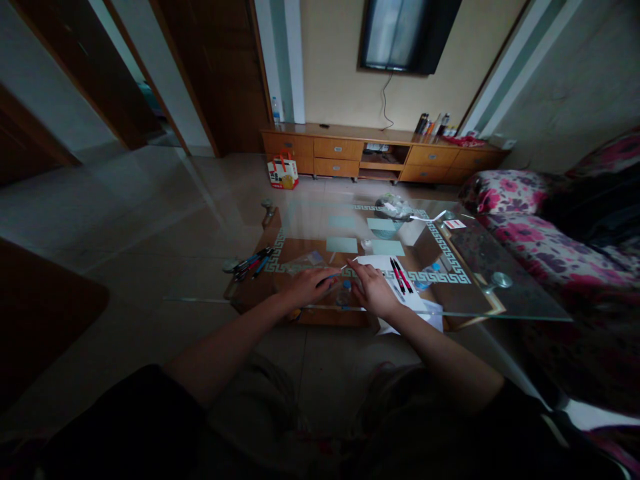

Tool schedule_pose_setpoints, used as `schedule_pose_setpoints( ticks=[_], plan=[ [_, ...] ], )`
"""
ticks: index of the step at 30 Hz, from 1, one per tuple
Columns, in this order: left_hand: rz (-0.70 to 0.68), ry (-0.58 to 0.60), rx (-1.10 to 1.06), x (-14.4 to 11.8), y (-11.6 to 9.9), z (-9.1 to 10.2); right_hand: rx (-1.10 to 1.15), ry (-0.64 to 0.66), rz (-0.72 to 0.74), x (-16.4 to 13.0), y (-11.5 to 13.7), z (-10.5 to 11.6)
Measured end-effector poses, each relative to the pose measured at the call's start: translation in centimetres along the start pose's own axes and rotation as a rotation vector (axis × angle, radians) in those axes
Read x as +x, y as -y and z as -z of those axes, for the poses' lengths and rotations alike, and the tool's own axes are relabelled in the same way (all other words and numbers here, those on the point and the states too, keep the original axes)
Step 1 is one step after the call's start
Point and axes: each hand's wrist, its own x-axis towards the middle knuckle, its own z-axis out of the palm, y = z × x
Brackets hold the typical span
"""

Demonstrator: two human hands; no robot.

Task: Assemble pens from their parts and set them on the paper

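Glass table (500, 293): low, patterned border, being leaned over from the near edge; sofa (525, 233) alongside on the right.

White sheet (400, 293): lying at the near edge, being pressed flat under the right hand (373, 290). Two pens (400, 275), red and black, are lying on it just beyond that hand.

Pen bundle (253, 262): lying loose near the table's left end, well apart from both hands.

Left hand (307, 285): curled, being held around a blue pen (327, 276) whose tip is pointing right, toward the right hand.

Right hand: fingers being kept bent and flat on the table; whether anything is being pinched cannot be told.

Thin white piece (349, 265): being kept between the two hands, just beyond the fingertips; too small to identify.

Handling note, as a judgement: the pen is best gripped near its tip, with the other hand kept steady on the sheet so nothing slides on glass.
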Motion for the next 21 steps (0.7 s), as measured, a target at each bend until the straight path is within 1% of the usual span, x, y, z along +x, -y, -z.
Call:
schedule_pose_setpoints(
  ticks=[3, 6, 8, 12, 15, 18, 21],
  plan=[
    [-0.019, -0.001, 0.004, 0.0, 0.1, -0.1, 0.004, 0.039, 0.044, 0.0, 0.2, -0.3],
    [-0.03, 0.002, 0.0, -0.1, 0.2, -0.2, 0.017, 0.039, 0.051, 0.0, 0.2, -0.5],
    [-0.027, 0.008, -0.005, -0.1, 0.1, -0.1, 0.027, 0.003, 0.018, 0.0, 0.0, -0.4],
    [0.001, 0.016, -0.006, -0.1, -0.1, 0.1, 0.028, -0.126, -0.1, 0.0, -1.0, -0.1],
    [0.016, 0.014, 0.01, -0.2, -0.1, 0.1, 0.024, -0.197, -0.138, -0.1, -1.7, 0.0],
    [0.02, 0.024, 0.011, -0.2, 0.1, 0.0, 0.021, -0.229, -0.147, -0.1, -2.1, -0.1],
    [0.021, 0.025, 0.007, -0.2, 0.3, -0.1, 0.016, -0.222, -0.142, -0.1, -2.2, -0.1]
  ],
)
